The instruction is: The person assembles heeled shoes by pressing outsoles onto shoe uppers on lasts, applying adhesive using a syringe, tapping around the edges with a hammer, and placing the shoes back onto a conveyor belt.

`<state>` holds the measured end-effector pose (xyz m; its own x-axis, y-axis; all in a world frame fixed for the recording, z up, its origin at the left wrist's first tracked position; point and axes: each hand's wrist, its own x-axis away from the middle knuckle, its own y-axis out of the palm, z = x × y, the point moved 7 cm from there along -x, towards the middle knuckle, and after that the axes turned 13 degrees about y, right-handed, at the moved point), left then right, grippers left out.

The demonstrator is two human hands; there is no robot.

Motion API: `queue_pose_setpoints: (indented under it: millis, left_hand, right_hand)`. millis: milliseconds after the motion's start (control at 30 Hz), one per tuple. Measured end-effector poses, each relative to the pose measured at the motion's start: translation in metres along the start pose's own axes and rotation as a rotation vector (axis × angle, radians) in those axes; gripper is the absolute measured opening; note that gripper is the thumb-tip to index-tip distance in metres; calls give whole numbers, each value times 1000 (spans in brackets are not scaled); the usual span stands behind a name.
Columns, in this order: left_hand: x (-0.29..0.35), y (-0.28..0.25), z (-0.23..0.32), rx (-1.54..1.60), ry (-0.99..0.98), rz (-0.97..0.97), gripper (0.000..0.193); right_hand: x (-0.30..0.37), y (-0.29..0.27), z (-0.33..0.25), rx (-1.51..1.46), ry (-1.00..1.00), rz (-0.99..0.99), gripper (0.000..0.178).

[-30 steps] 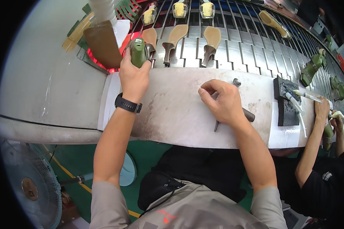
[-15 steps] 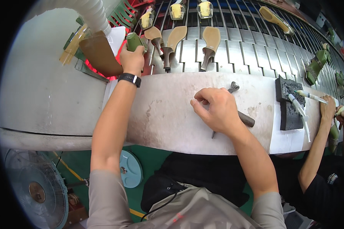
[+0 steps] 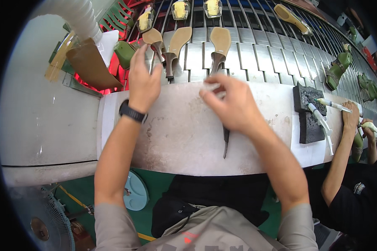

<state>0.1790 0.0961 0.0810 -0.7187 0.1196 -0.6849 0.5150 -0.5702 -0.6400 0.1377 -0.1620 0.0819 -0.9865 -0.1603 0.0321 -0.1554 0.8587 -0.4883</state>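
My left hand [image 3: 143, 79] is over the worktable's far left edge, fingers stretched up and apart, holding nothing. Just left of its fingertips is a green shoe [image 3: 124, 55], partly in front of a red-lit area. My right hand [image 3: 234, 102], slightly blurred, is curled above the middle of the table. A thin dark tool with a narrow bent tip [image 3: 226, 143] sticks out below its palm and appears gripped by the lower fingers; its upper part is hidden. Beyond the hands, tan-soled heeled shoes [image 3: 220, 39] lie soles up on the metal slat conveyor.
The pale worktable [image 3: 176, 138] spans the front. At right, a black foam block [image 3: 309, 121] holds syringes. A co-worker's hands [image 3: 351, 115] handle a green shoe beside it. A brown panel [image 3: 92, 65] and a white hose [image 3: 77, 19] stand left; a fan [image 3: 42, 221] is below.
My left hand has let go of the green shoe and drawn back, opening. My right hand has shifted slightly left and up. The hammer seen beneath it is now hidden. The view has shifted.
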Motion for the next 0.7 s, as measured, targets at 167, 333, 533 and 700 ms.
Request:
queue_pose_setpoints:
  millis: [167,333,533,700]
  left_hand:
    - [-63,61,-81,-60,-299,-108,63]
    - [-77,83,-105,-407,-161,-455,25]
    - [-76,59,-50,-621,144,-618,17]
    - [-123,64,28,-502,264,-401,38]
  right_hand:
    - [-96,2,13,541,54,282,38]
    - [-123,-14,40,446,221,184,31]
    - [-51,-68,77,-584,461,198,30]
    - [-12,-68,87,-855,450,100,32]
